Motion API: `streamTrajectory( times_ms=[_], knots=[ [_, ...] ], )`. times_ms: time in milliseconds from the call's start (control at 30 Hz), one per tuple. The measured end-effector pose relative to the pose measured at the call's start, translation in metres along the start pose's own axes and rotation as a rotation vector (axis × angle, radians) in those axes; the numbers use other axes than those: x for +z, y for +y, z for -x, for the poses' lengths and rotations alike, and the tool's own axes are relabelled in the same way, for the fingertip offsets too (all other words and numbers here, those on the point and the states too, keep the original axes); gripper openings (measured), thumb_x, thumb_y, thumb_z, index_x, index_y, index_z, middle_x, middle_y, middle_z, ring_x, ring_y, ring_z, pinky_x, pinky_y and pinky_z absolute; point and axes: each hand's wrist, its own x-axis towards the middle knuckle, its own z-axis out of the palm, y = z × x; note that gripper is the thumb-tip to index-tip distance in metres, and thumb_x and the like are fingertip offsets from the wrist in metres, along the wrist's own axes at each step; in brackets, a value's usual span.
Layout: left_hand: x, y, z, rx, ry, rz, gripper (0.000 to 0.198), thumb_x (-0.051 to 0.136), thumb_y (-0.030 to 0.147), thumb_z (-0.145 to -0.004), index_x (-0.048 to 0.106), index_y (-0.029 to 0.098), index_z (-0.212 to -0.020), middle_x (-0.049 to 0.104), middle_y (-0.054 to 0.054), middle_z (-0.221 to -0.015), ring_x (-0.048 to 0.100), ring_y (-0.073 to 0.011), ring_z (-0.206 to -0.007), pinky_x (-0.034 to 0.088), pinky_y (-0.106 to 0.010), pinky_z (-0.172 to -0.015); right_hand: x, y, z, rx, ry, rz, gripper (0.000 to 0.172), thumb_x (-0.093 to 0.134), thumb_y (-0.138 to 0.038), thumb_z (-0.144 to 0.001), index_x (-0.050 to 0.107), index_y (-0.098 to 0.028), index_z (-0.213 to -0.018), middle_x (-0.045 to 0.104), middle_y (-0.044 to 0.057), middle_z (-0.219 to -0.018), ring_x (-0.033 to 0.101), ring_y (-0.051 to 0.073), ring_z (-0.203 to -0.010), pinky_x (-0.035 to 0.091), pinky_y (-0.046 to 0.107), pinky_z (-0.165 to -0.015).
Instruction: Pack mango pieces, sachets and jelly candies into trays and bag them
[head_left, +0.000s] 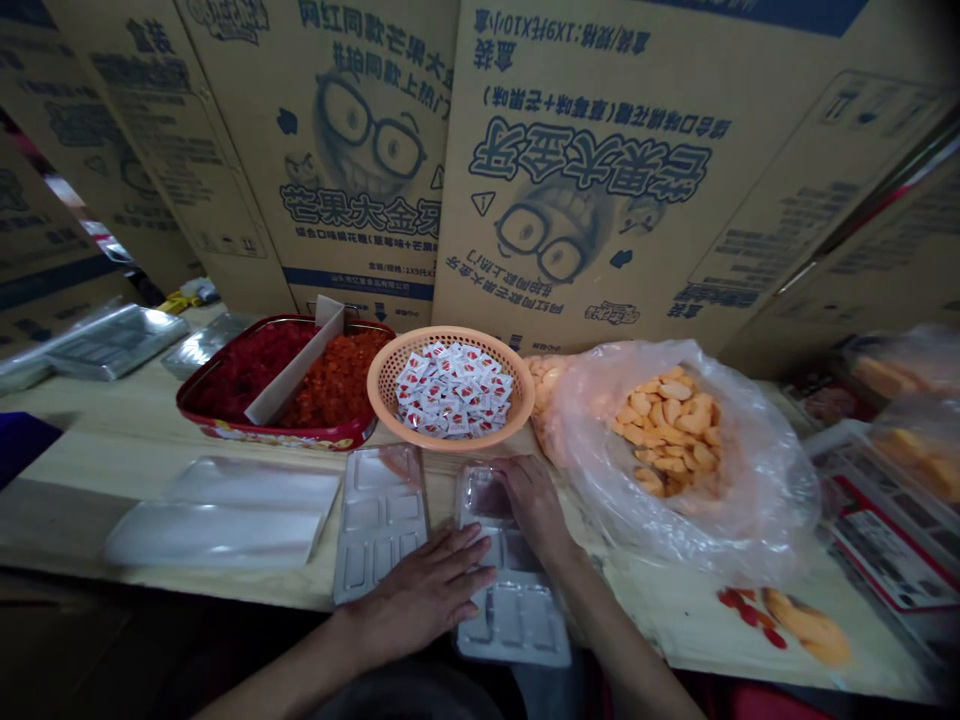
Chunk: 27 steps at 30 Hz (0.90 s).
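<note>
The plastic tray (525, 606) lies on the worktop (660, 622) beneath both hands, its long axis running away from the person. The left hand (426, 592), spread, crosses its left edge; the right hand (531, 502), fingers curled, is nearer its far end; whether it pinches cannot be told.

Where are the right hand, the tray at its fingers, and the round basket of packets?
Right hand (534, 503): head view, back of the hand.
Tray (513, 618): head view, compartments at its near end.
Round basket (450, 443): head view, front rim.
</note>
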Motion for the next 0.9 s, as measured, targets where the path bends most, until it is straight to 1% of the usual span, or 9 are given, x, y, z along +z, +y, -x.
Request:
streamTrajectory(
  times_ms=[133,200,300,400,467,533,600,733,900],
  knots=[
    [0.001,0.023,-0.004,-0.187,0.385,0.390,0.070,0.059,0.020,-0.076,0.028,0.030,-0.137,0.020,-0.005,-0.148,0.016,-0.0261,-0.135,0.016,-0.042,-0.109,-0.020,-0.008,-0.008,0.011,0.106,-0.042,0.016,0.046,-0.018,-0.087,0.060,-0.016,-0.094,0.062,0.006,-0.082,0.054,0.017,-0.077,0.045,0.032,-0.070],
    [0.000,0.036,-0.015,-0.327,0.544,0.738,0.081,0.063,0.020,-0.072,0.019,0.028,-0.140,0.026,-0.011,-0.145,0.028,-0.0282,-0.131,0.026,-0.043,-0.105,-0.035,-0.019,-0.017,0.035,0.138,-0.114,0.015,0.049,-0.018,-0.086,0.060,-0.017,-0.094,0.063,0.006,-0.082,0.055,0.017,-0.078,0.046,0.032,-0.070],
    [-0.007,0.052,-0.032,-0.512,0.457,1.244,0.073,0.064,0.021,-0.072,0.028,0.020,-0.136,0.050,-0.018,-0.126,0.050,-0.0326,-0.113,0.045,-0.046,-0.087,-0.054,-0.039,-0.033,0.043,0.133,-0.231,0.015,0.051,-0.020,-0.085,0.061,-0.020,-0.096,0.064,0.005,-0.087,0.056,0.017,-0.084,0.046,0.032,-0.074],
    [-0.018,0.059,-0.040,-0.642,0.415,1.477,0.064,0.065,0.014,-0.068,0.040,0.016,-0.127,0.062,-0.016,-0.109,0.058,-0.0318,-0.101,0.049,-0.043,-0.079,-0.067,-0.040,-0.048,0.079,0.140,-0.303,0.021,0.051,-0.027,-0.084,0.058,-0.021,-0.103,0.062,0.006,-0.102,0.054,0.017,-0.097,0.044,0.033,-0.084],
    [-0.026,0.057,-0.039,-0.695,0.475,1.530,0.066,0.065,0.009,-0.067,0.039,0.018,-0.127,0.063,-0.014,-0.109,0.059,-0.0300,-0.100,0.048,-0.043,-0.083,-0.075,-0.020,-0.054,0.262,0.215,-0.261,0.023,0.044,-0.030,-0.087,0.056,-0.019,-0.104,0.060,0.007,-0.103,0.053,0.017,-0.098,0.044,0.031,-0.083],
    [-0.033,0.052,-0.037,-0.719,0.511,1.553,0.070,0.064,0.007,-0.067,0.036,0.020,-0.130,0.062,-0.014,-0.113,0.058,-0.0298,-0.104,0.046,-0.044,-0.087,-0.084,0.019,-0.056,0.560,0.254,-0.070,0.026,0.034,-0.027,-0.090,0.054,-0.016,-0.102,0.059,0.008,-0.098,0.054,0.015,-0.091,0.044,0.028,-0.077],
    [-0.039,0.046,-0.034,-0.705,0.514,1.572,0.072,0.063,0.007,-0.068,0.033,0.021,-0.132,0.059,-0.014,-0.117,0.055,-0.0301,-0.107,0.044,-0.046,-0.090,-0.093,0.067,-0.051,0.813,0.098,0.255,0.027,0.029,-0.021,-0.090,0.052,-0.014,-0.102,0.058,0.009,-0.100,0.054,0.015,-0.090,0.042,0.025,-0.075],
    [-0.043,0.041,-0.034,-0.718,0.493,1.585,0.076,0.064,0.008,-0.067,0.032,0.020,-0.134,0.058,-0.015,-0.119,0.055,-0.0307,-0.108,0.041,-0.046,-0.093,-0.103,0.147,-0.027,0.978,-0.059,0.435,0.017,0.048,-0.013,-0.078,0.057,-0.010,-0.092,0.057,0.015,-0.092,0.054,0.023,-0.089,0.040,0.031,-0.073],
    [-0.038,0.046,-0.038,-0.845,0.547,1.556,0.085,0.072,0.011,-0.059,0.033,0.019,-0.134,0.061,-0.016,-0.115,0.057,-0.0332,-0.104,0.045,-0.044,-0.087,-0.100,0.185,-0.014,1.002,-0.067,0.641,0.045,0.056,-0.031,-0.077,0.045,-0.010,-0.116,0.045,0.021,-0.115,0.042,0.033,-0.108,0.035,0.040,-0.081]
  ],
)
